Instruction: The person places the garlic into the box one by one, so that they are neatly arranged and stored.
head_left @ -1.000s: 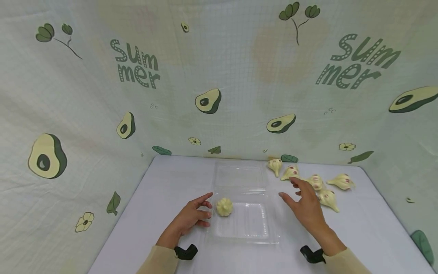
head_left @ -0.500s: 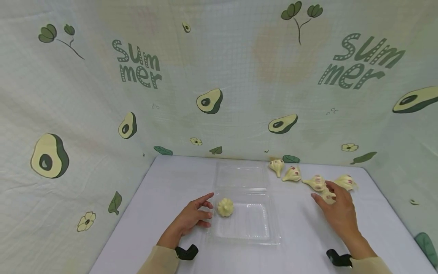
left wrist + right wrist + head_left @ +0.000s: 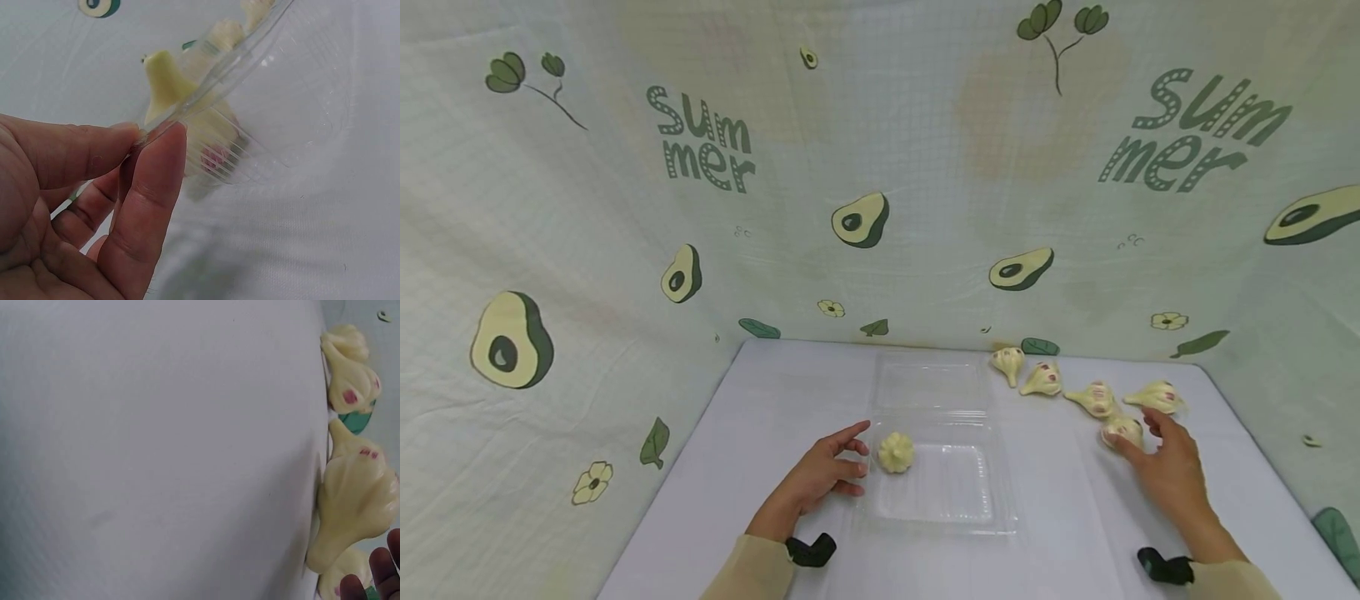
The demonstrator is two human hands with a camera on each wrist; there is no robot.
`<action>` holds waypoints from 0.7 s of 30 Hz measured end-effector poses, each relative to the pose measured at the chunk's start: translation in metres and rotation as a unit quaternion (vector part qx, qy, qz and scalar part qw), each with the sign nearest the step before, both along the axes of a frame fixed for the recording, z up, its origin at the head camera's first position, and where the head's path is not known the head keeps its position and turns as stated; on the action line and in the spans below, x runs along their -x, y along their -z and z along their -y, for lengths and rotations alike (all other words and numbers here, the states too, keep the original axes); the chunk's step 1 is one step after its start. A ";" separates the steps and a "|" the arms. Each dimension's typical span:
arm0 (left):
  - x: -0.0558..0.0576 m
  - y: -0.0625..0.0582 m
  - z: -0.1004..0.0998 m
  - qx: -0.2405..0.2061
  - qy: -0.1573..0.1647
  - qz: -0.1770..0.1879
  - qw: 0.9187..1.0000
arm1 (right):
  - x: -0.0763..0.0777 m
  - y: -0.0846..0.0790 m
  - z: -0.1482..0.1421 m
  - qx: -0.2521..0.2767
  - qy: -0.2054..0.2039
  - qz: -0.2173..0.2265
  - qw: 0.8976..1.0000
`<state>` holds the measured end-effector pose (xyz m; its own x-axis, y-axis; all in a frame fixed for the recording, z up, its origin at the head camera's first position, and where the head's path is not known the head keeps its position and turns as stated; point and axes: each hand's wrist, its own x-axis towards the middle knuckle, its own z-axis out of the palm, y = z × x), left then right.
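In the left wrist view, my left hand (image 3: 825, 471) pinches the rim of the clear plastic container (image 3: 936, 527) between thumb and fingers. One garlic bulb (image 3: 896, 452) sits in the left part of its base, close to those fingers. My right hand (image 3: 1176, 473) is at the nearest garlic bulb (image 3: 1122, 432) of the group on the right. Its thumb overlaps that bulb, with the index finger at the far right side. In the right wrist view, extended fingertips (image 3: 381, 565) stand beside the bulbs. The bulb's stem end is hidden behind the hand in the head view.
The container's lid (image 3: 931, 383) lies folded back behind its base. More garlic bulbs rest along the back right: one at the wall (image 3: 1008, 363), another beside it (image 3: 1042, 379), with further bulbs (image 3: 1097, 399) rightward. A printed cloth (image 3: 925, 150) encloses the white table (image 3: 790, 400).
My right hand has moved right, from left of the garlic group to the nearest bulb. My left hand keeps its place at the container.
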<state>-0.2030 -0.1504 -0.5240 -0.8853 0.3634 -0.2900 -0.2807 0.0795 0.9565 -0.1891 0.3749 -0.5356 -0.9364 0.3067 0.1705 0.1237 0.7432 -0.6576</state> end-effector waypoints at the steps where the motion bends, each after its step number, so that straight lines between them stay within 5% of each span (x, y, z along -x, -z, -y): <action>1: 0.000 0.000 0.000 0.000 0.000 -0.001 1.000 | 0.001 0.001 -0.001 0.002 -0.002 0.008 1.000; 7: -0.001 -0.001 0.000 0.000 -0.001 0.000 1.000 | 0.007 0.008 -0.006 0.015 0.002 0.045 0.999; 21: 0.001 0.000 -0.001 0.001 -0.003 0.002 1.000 | 0.006 0.012 -0.007 0.011 -0.017 0.025 0.999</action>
